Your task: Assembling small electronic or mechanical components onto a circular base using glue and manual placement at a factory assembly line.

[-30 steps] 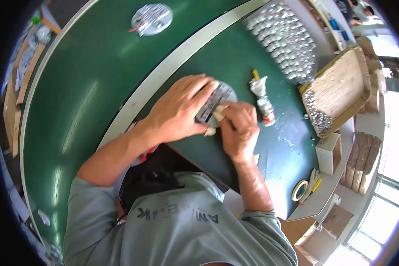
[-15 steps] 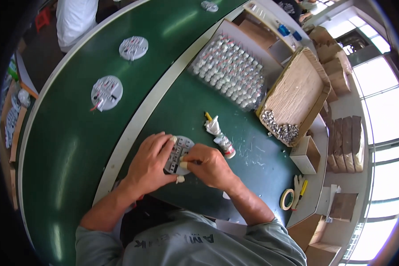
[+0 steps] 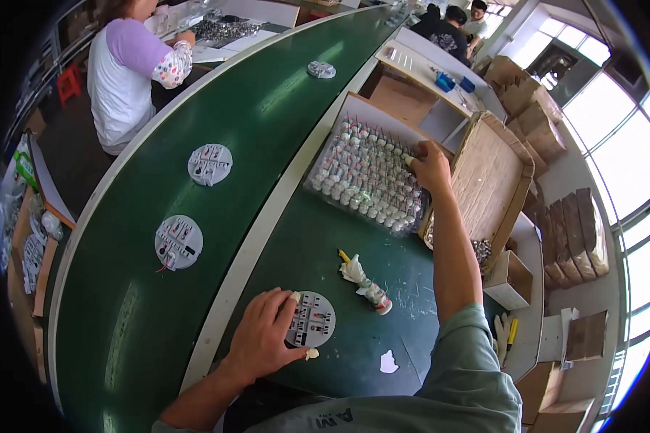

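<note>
My left hand [image 3: 266, 333] grips the left edge of a round light-grey plate [image 3: 316, 317], thumb at its lower rim and fingers at its upper rim. Small dark and red parts sit in the compartments on its face. Pale covers wrap the thumb tip and a fingertip. At the far right side of a clear plastic tray [image 3: 323, 189], my right hand [image 3: 432, 167] is stretched out with its fingers pinched together, and whatever is between them is hidden. The tray holds rows of small white parts [image 3: 365, 169] with thin red and dark wires.
Several similar plates [image 3: 209, 164] lie on the green conveyor [image 3: 141, 289] to the left. A wrapped bottle [image 3: 374, 297] lies beyond my plate. A shallow cardboard box [image 3: 502, 162] with metal bits stands right of the tray. Across the conveyor sits a co-worker [image 3: 123, 79].
My right hand has left the plate and moved far out to the tray of white parts. My left hand keeps its hold on the plate. The view has tilted upward.
</note>
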### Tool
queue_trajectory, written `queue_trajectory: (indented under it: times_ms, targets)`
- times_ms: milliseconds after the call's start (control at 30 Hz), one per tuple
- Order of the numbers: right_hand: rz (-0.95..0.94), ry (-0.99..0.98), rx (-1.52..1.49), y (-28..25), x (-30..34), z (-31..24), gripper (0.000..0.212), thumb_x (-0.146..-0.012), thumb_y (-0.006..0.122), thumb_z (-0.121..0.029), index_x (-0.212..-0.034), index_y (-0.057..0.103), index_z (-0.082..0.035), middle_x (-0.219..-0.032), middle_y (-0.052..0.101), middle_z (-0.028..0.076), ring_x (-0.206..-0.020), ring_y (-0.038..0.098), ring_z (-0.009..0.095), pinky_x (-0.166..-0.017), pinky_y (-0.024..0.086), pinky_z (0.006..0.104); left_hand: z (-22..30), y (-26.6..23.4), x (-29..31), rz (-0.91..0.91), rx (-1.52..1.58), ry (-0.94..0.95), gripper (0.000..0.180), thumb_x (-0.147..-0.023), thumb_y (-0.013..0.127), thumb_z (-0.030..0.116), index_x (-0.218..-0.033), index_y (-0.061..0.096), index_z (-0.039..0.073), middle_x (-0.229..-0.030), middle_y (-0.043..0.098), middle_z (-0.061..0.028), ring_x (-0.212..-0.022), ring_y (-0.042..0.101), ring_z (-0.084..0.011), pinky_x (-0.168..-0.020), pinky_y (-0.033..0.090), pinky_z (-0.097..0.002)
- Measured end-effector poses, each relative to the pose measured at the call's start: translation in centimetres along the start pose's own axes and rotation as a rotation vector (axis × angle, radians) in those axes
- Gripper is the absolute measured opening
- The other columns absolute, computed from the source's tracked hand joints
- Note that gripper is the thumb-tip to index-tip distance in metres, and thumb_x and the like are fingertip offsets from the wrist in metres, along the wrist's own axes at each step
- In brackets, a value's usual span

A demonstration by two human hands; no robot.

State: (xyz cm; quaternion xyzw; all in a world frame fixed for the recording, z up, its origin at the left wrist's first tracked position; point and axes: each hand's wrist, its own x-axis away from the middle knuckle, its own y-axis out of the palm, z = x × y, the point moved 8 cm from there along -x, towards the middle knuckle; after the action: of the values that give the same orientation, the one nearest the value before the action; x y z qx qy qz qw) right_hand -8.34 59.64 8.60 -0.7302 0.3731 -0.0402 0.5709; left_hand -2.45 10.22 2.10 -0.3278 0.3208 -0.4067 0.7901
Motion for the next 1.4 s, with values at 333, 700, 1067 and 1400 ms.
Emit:
queue_trajectory:
  times_ms: [333, 700, 1067, 1400]
  targets:
    - [-0.121, -0.017, -0.485, -5.0, 21.0, -8.7, 0.043, -0.097, 0.066, 0.002, -0.139, 0.059, 0.002, -0.125, 0.076, 0.016, -0.112, 0.075, 0.024, -0.098, 0.058, 0.0362, -1.1, -0.4, -0.8, 0.011, -0.006, -0.037, 0.104, -0.064, 0.101, 0.037, -0.146, 0.054, -0.005, -0.145, 0.053, -0.0216, -0.139, 0.052, -0.0419, -0.121, 0.042, -0.0512]
    - [-0.292, -0.004, -0.174, -4.7, 33.4, -4.7, 0.04, -0.096, 0.068, 0.007, -0.136, 0.068, 0.001, -0.122, 0.078, 0.015, -0.109, 0.076, 0.023, -0.098, 0.06, 0.0358, -1.1, 0.7, 1.5, 0.031, 0.154, -0.02, 0.112, -0.069, 0.099, 0.03, -0.158, 0.041, -0.004, -0.148, 0.054, -0.0257, -0.143, 0.05, -0.0444, -0.124, 0.039, -0.0509]
    - [-0.446, -0.45, -0.415, -2.0, 33.6, -24.3, 0.036, -0.089, 0.079, 0.006, -0.124, 0.074, 0.0, -0.107, 0.079, 0.012, -0.096, 0.076, 0.023, -0.087, 0.06, 0.0369, -2.3, 0.8, 1.6, 0.143, 0.17, 0.035, 0.117, -0.065, 0.098, 0.015, -0.163, 0.035, 0.001, -0.141, 0.064, -0.0184, -0.138, 0.055, -0.0412, -0.119, 0.044, -0.0488]
    - [-0.674, -0.296, -0.491, 0.6, 33.4, -25.1, 0.036, -0.084, 0.077, 0.008, -0.119, 0.075, -0.002, -0.106, 0.077, 0.016, -0.097, 0.074, 0.033, -0.086, 0.06, 0.0409, -2.6, 0.8, 1.9, 0.21, 0.247, 0.011, 0.128, -0.058, 0.099, 0.009, -0.168, 0.032, 0.007, -0.135, 0.066, -0.0143, -0.131, 0.059, -0.0392, -0.115, 0.047, -0.0486]
